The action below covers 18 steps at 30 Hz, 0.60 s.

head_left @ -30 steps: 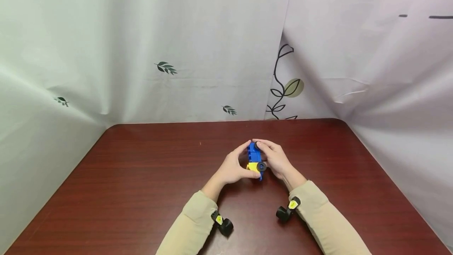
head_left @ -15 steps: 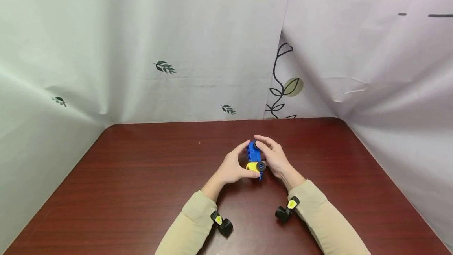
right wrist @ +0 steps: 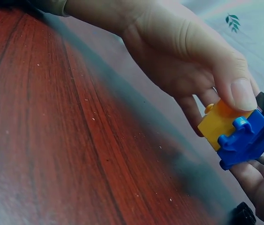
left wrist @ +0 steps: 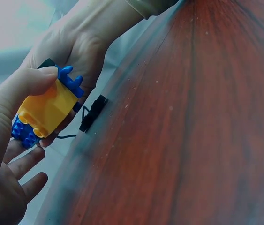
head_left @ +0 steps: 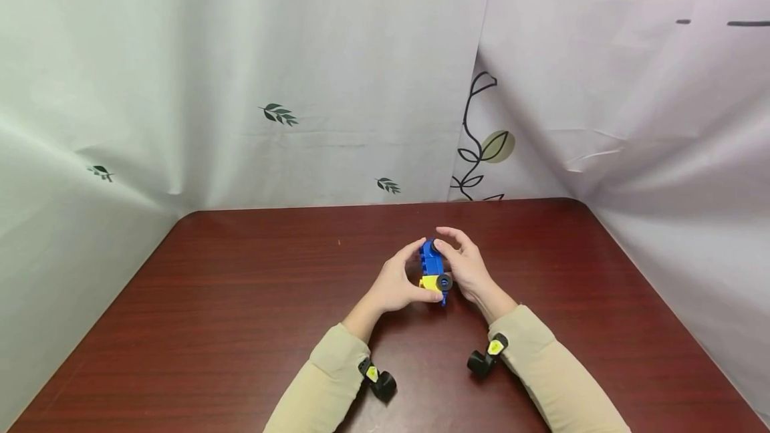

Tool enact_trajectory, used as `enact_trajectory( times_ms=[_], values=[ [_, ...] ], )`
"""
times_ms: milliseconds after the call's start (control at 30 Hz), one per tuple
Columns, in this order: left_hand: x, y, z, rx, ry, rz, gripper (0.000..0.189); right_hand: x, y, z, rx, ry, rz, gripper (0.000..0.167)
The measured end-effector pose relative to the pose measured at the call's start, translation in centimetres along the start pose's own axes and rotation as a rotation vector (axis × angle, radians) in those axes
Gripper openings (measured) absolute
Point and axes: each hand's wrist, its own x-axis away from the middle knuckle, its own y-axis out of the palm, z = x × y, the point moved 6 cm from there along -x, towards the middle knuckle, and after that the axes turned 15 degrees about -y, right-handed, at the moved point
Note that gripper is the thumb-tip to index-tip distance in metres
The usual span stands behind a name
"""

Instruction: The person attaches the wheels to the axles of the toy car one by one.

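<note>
Both forearms, in beige sleeves (head_left: 325, 373), are angled inward. By the left grip (head_left: 394, 284), the toy vehicle (head_left: 431, 264) is pinched above the counter (head_left: 240, 319), the thumb being laid across its yellow block (left wrist: 52, 108). By the right grip (head_left: 472, 271), it is pinched at the far wheel (head_left: 435, 246), the index finger being extended clear. Beyond, the counter is bordered by white cloth (head_left: 343, 72).

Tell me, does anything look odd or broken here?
Only the pale backdrop stands out: it hangs creased rather than smooth, notably on the right. Nothing looks spilled, and the toy vehicle shows no obvious damage.
</note>
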Motion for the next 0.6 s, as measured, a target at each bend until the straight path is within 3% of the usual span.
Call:
enact_trajectory(
  times_ms=[600],
  values=[
    [0.16, 0.07, 0.28, 0.009, 0.008, -0.007, 0.101, -0.06, 0.07, -0.3, 0.014, -0.052, 0.037, 0.041]
  ],
)
